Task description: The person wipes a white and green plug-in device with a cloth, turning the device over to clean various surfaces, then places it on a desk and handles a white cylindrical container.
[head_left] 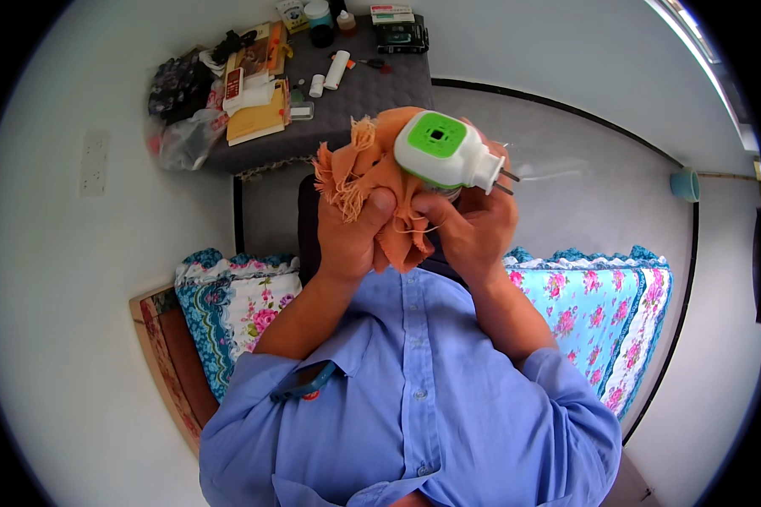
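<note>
An orange cloth (385, 169) with frayed, fringed edges is bunched up in front of my chest. My left hand (349, 237) is closed on it, thumb pressed on the folds. A white and green plug-in mosquito repellent heater (438, 145) rests against the cloth, its two metal prongs pointing right. My right hand (479, 232) is wrapped round the heater's underside, with its thumb against the cloth. The heater's lower part and most of my right fingers are hidden behind it and the cloth.
Ahead stands a dark padded table (359, 97) bearing papers (258, 118), a plastic bag (188, 142), white bottles (336, 70) and a black box (400, 35). Flowered covers (583, 313) lie on both sides of me. A teal cup (685, 185) is at the far right.
</note>
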A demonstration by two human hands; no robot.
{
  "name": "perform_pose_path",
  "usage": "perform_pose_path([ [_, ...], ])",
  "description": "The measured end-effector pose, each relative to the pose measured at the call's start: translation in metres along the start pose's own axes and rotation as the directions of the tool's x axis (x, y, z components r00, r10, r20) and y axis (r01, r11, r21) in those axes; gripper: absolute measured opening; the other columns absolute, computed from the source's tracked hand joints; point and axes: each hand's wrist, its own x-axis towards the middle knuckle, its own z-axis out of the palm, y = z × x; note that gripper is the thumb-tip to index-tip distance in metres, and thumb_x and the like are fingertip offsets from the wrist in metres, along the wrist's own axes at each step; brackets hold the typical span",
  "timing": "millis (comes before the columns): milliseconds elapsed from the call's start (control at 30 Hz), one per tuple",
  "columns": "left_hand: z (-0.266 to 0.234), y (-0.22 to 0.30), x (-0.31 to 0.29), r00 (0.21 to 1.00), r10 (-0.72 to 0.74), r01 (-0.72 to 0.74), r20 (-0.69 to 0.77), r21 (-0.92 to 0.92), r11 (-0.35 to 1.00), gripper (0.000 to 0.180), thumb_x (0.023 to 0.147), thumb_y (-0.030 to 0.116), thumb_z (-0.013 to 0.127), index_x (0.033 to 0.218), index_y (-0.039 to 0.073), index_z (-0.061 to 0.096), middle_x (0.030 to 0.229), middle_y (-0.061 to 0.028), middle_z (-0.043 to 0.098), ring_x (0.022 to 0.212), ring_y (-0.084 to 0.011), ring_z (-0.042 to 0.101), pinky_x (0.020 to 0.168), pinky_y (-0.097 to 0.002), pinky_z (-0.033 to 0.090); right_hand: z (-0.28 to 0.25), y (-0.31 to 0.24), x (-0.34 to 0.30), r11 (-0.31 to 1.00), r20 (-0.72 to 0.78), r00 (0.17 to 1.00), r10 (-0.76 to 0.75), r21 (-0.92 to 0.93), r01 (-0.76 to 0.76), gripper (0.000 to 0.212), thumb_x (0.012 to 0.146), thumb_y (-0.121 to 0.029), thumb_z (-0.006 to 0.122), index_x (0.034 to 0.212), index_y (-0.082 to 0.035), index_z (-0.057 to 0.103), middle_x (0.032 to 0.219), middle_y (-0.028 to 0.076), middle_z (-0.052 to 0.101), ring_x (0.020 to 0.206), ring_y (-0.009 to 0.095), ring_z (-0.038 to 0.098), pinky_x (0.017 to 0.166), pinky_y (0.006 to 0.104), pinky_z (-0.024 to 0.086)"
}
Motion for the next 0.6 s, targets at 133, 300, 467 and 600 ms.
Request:
perform_pose_path([
  [133, 0.0, 0.006, 0.006, 0.997, 0.055, -0.054, -0.044, 0.024, 0.998, 0.054, 0.099, 0.017, 0.071, 0.142, -0.004, 0.047, 0.126, -0.0134, 0.065, 0.109, -0.0195, 0.067, 0.092, -0.0322, 0.058, -0.017, -0.004, 0.005, 0.943, 0.292, 0.946, -0.143, -0.25, 0.22, 0.07, 0.084, -0.015, 0.083, 0.144, 0.005, 0.053, 0.134, 0.018, 0.059, 0.124, 0.031, 0.058, 0.102, 0.0376, 0.049],
  [300, -0.012, 0.007, 0.012, 0.999, 0.048, -0.048, 0.003, 0.065, 0.997, 0.053, 0.099, 0.017, 0.071, 0.141, -0.004, 0.048, 0.127, -0.0131, 0.065, 0.11, -0.0189, 0.067, 0.094, -0.0324, 0.056, -0.015, -0.007, 0.006, 0.982, 0.268, 0.963, -0.029, -0.171, 0.077, 0.067, 0.084, -0.009, 0.08, 0.144, 0.003, 0.053, 0.134, 0.017, 0.061, 0.115, 0.032, 0.065, 0.097, 0.0387, 0.053],
  [467, -0.005, 0.004, 0.009, 1.0, -0.002, 0.002, 0.013, 0.031, 1.0, 0.055, 0.098, 0.017, 0.072, 0.142, -0.005, 0.048, 0.128, -0.0134, 0.065, 0.11, -0.0188, 0.067, 0.095, -0.032, 0.056, -0.01, -0.004, 0.008, 0.993, 0.108, 0.994, 0.003, -0.118, 0.01, 0.078, 0.072, 0.002, 0.088, 0.142, -0.001, 0.053, 0.121, 0.01, 0.061, 0.11, 0.021, 0.065, 0.092, 0.0371, 0.06],
  [600, -0.002, 0.008, 0.009, 1.0, -0.01, 0.009, 0.014, 0.054, 0.999, 0.056, 0.097, 0.018, 0.072, 0.142, -0.005, 0.047, 0.128, -0.0138, 0.065, 0.11, -0.0191, 0.067, 0.096, -0.0325, 0.056, -0.011, -0.006, 0.006, 1.0, 0.137, 0.99, -0.016, -0.006, 0.017, 0.077, 0.075, 0.001, 0.086, 0.144, -0.002, 0.05, 0.123, 0.01, 0.059, 0.115, 0.021, 0.062, 0.095, 0.0376, 0.059],
])
